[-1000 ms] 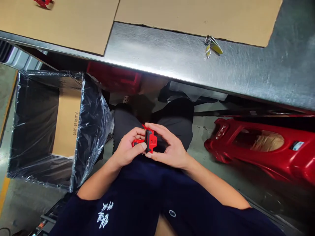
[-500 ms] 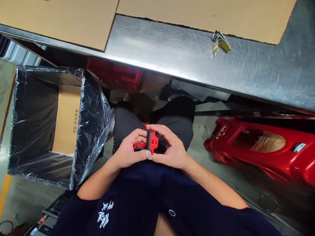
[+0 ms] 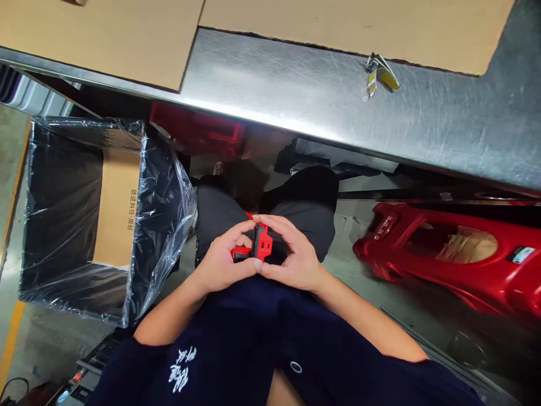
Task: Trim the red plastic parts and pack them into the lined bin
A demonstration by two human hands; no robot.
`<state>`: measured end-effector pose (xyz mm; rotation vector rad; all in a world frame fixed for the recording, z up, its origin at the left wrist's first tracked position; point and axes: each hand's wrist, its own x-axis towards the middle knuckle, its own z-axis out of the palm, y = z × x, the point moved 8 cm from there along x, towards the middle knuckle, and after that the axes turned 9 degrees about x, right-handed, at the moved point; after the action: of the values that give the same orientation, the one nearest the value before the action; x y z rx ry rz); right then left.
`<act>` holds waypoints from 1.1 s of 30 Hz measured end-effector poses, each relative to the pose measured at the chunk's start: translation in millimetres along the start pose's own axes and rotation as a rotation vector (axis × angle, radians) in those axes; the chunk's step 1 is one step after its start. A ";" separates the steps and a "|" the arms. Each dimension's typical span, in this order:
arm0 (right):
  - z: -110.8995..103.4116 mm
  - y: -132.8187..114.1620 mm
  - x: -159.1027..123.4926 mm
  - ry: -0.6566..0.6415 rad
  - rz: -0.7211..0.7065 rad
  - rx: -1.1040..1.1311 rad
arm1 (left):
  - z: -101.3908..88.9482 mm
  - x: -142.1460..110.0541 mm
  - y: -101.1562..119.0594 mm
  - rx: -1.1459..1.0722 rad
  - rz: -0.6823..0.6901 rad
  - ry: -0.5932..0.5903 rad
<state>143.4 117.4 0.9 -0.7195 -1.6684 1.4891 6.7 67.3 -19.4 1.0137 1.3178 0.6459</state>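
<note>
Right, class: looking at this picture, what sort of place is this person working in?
Probably a factory assembly or packing area: a steel workbench laid with cardboard sheets, a plastic-lined carton on the floor, and a glossy red moulded shell beside the person.

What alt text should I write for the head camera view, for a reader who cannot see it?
A person's left hand and right hand hold a small red and black plastic part in front of their body. A cardboard box lined with clear plastic stands at left, a glossy red moulded shell lies at right, and cardboard sheets cover a steel table above.
</note>
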 end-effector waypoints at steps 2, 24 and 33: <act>0.1 -1.5 1.2 -0.002 -0.006 -0.002 | -1.4 -0.2 3.4 0.027 -0.002 0.008; -5.1 18.7 -4.5 0.062 0.484 0.574 | -3.9 -4.0 11.7 0.261 0.062 0.095; 2.3 18.4 -6.3 0.054 0.558 0.729 | -7.5 -8.6 33.9 0.615 0.443 0.167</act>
<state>143.4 113.9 -18.4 -0.8191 -0.7820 2.2539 3.1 76.9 14.8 1.8184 1.4889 0.6775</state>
